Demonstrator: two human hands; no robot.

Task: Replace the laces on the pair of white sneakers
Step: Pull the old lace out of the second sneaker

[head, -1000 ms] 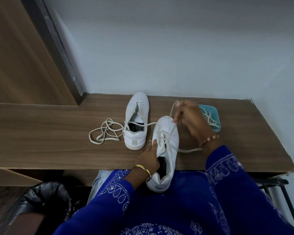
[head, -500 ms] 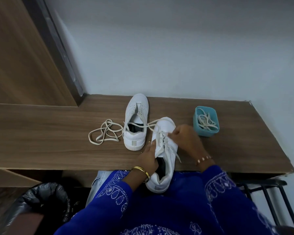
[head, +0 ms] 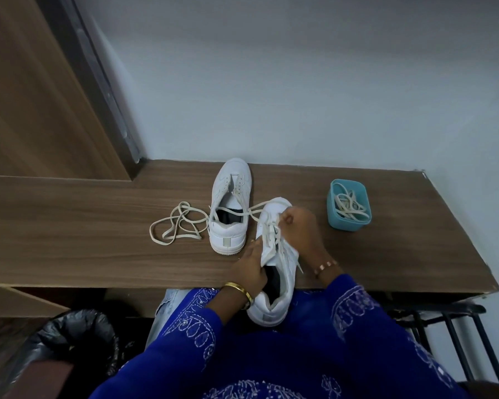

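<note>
Teal cup point(head: 348, 223) beside far sneaker point(head: 230, 203)

— What is the person wearing?
— A deep blue top point(head: 271, 355) with long sleeves, stitched all over in white embroidery: loops and leaf-like shapes.
— Anything behind the fingers?
— A plain gold bangle point(head: 239, 292) on the left wrist, just ahead of the left cuff point(head: 196, 318). The right wrist carries a thin copper-coloured bracelet point(head: 324, 266), with the right cuff point(head: 355, 298) embroidered the same way.
</note>
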